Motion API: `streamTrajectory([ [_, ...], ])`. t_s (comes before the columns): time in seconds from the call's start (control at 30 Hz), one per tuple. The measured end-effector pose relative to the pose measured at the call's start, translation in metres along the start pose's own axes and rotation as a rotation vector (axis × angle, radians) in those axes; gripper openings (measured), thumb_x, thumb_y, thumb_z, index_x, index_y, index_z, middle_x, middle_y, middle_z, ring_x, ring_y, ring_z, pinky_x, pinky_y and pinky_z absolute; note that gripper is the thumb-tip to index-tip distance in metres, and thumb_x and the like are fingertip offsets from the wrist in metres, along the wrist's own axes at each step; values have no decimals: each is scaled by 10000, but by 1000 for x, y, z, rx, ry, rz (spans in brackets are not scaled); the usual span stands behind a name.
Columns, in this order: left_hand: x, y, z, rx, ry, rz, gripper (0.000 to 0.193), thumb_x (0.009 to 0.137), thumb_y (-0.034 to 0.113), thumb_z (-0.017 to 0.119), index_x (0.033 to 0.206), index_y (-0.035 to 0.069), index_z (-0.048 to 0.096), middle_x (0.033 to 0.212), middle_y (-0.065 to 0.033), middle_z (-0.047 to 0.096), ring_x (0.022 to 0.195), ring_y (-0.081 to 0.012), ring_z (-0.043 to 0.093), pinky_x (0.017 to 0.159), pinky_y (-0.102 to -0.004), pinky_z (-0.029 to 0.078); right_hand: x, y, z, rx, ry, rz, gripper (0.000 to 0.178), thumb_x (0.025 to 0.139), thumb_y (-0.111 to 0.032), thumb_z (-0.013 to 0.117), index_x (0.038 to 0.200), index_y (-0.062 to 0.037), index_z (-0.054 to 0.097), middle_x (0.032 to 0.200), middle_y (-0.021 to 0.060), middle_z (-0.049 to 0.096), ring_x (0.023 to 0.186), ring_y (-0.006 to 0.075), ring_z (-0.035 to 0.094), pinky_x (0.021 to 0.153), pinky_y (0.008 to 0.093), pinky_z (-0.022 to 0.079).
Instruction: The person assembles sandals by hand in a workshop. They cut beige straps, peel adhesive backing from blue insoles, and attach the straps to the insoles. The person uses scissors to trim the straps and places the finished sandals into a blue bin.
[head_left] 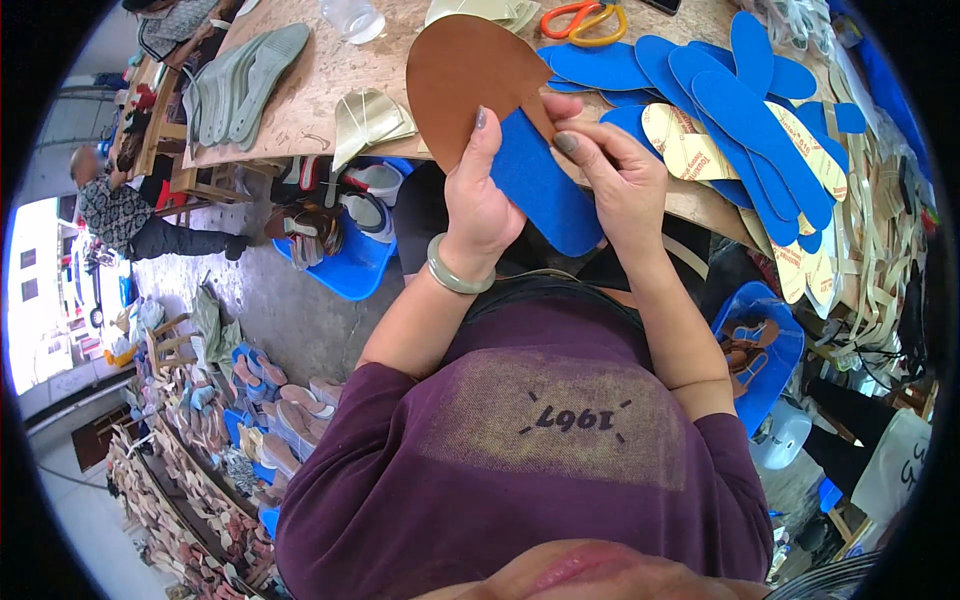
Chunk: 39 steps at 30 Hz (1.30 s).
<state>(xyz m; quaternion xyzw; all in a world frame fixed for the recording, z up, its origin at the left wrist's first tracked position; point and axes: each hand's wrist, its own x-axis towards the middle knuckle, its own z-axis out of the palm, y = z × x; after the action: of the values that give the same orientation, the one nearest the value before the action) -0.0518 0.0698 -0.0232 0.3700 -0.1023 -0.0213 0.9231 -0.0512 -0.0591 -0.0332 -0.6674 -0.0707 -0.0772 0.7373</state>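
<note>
Above the near edge of the workbench I hold a blue insole (548, 190) together with a brown leather-like piece (462, 80). The brown piece is broad and rounded at its far end and overlaps the far part of the insole. My left hand (478, 195) grips the pair from the left, its thumb on top near where brown meets blue. On the other side, my right hand (622, 175) pinches a narrow brown strip along the insole's right edge between thumb and fingers. The fingers under the pieces are mostly hidden.
Blue insoles (735, 115), some showing pale undersides, are heaped on the right of the workbench (290, 95). Orange-handled scissors (583, 22) lie beyond my hands. Grey sole-shaped pieces (245, 85) stand at left. Blue bins (365, 268) with shoes sit below. A person (115, 205) is far left.
</note>
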Motion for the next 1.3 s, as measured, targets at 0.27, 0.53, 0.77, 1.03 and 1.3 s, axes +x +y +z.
streamTrajectory([
  [0.27,-2,10,-3,0,136,45,431,993,387,404,1159,4,511,977,-120,602,863,-179,587,988,-435,438,-6,-1,2,117,-174,230,214,853,-165,694,1013,-24,717,897,18,705,795,47,587,726,213,494],
  [0.53,-7,14,3,130,115,-44,390,1006,319,403,1177,-13,514,1053,-148,611,1012,-252,599,944,-402,476,1,-6,-2,-447,-331,-322,217,863,-192,648,875,23,622,732,155,622,655,273,621,606,336,478],
  [0.77,-4,17,-1,-32,216,-94,385,994,271,445,1258,-8,475,1138,-169,605,1081,-271,591,920,-404,499,27,0,0,-83,-485,32,311,900,-242,607,701,-6,561,639,35,524,606,107,503,549,274,406],
  [1.03,-4,48,-12,17,157,-539,297,937,247,561,1059,-15,628,946,-89,670,829,-167,642,760,-317,529,58,11,-10,-25,-457,210,249,927,-216,579,782,-26,648,657,18,583,585,90,502,546,241,372],
  [1.3,-19,39,-15,312,162,0,178,880,130,623,1024,24,610,924,-63,654,828,-127,625,747,-285,505,38,-8,28,72,-339,-26,326,925,-217,596,1161,8,598,949,43,635,790,83,554,751,218,414],
])
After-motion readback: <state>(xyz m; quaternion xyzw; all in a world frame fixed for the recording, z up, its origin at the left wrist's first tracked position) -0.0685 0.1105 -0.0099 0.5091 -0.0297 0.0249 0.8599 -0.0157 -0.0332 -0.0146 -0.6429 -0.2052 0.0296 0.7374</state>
